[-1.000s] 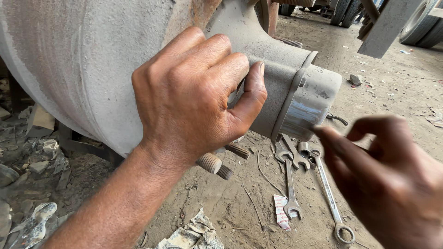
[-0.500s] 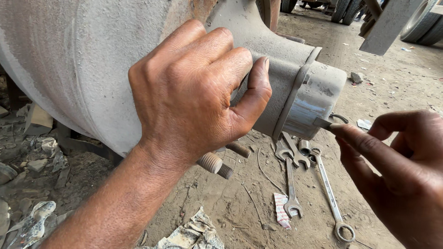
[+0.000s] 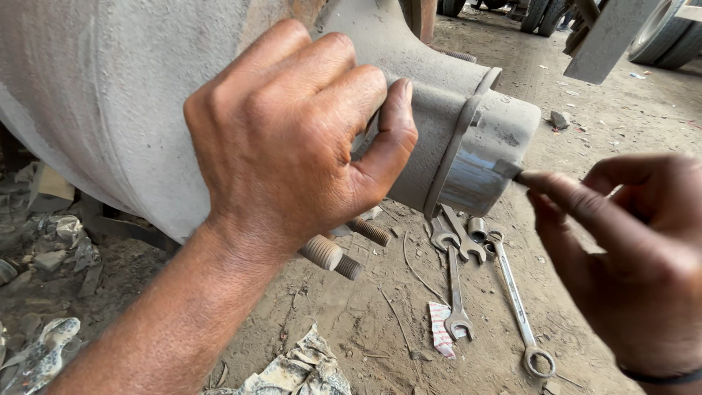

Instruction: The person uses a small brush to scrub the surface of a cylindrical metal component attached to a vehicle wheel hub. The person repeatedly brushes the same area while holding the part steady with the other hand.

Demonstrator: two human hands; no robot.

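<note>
Head view: left hand [image 3: 292, 139] clasps the grey cast-metal axle housing [image 3: 468, 139], hiding part; right hand [image 3: 629, 263], partly cut off, pinches something small against it. Below, two steel spanners [image 3: 457, 281].

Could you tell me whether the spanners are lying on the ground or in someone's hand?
On the ground: the spanners lie flat on the dirt below the metal housing, untouched.

Open-air vehicle repair yard: bare dirt ground [image 3: 599, 146] strewn with wrenches [image 3: 457, 281], threaded studs [image 3: 322, 252] and rags [image 3: 292, 373], beside a heavy grey axle housing [image 3: 110, 95]; truck tyres [image 3: 669, 29] parked behind.
</note>
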